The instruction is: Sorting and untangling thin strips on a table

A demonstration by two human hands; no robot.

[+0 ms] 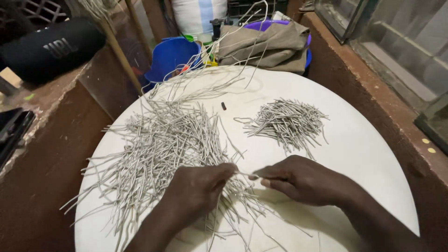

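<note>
At lower centre of the frame, the left hand (pixel 198 186) and right hand (pixel 298 179) each pinched one end of a thin grey strand (pixel 246 175). It ran nearly level between their fingertips, over the white round table (pixel 364 154), with the big loose pile (pixel 158 144) just left.

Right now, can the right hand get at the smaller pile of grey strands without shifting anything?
Probably yes: the right hand lies just below the smaller pile, with only bare white tabletop between them, though it pinches one strand.
</note>
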